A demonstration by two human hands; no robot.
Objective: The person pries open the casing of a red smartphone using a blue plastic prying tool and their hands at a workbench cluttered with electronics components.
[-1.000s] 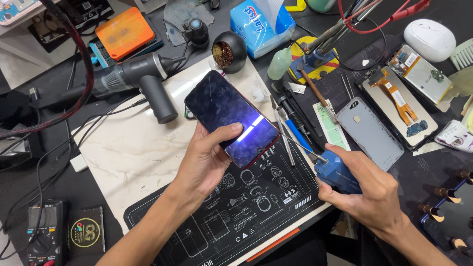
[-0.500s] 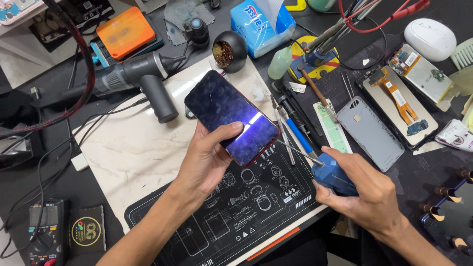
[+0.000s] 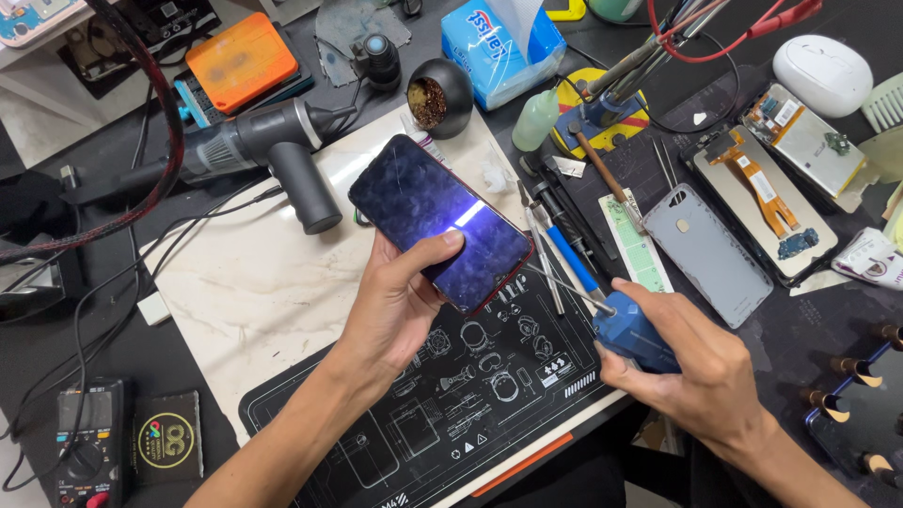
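My left hand (image 3: 400, 306) holds a dark smartphone (image 3: 437, 216) with a cracked glossy screen and red edge, tilted above the work mat, thumb lying across its lower part. My right hand (image 3: 701, 362) grips a small blue bottle (image 3: 635, 337) with a thin metal needle tip (image 3: 564, 284). The needle points at the phone's lower right edge, very close to it or touching.
A black repair mat (image 3: 470, 414) with white diagrams lies on a pale board (image 3: 245, 282). Around it: a grey handheld blower (image 3: 254, 150), tweezers and screwdrivers (image 3: 560, 230), a grey phone back cover (image 3: 705, 254), a disassembled phone (image 3: 767, 202), a tissue pack (image 3: 499, 47), a multimeter (image 3: 85, 442).
The needle tip of the blue bottle has edged slightly closer to the phone's lower right edge. My left hand keeps the phone almost still.
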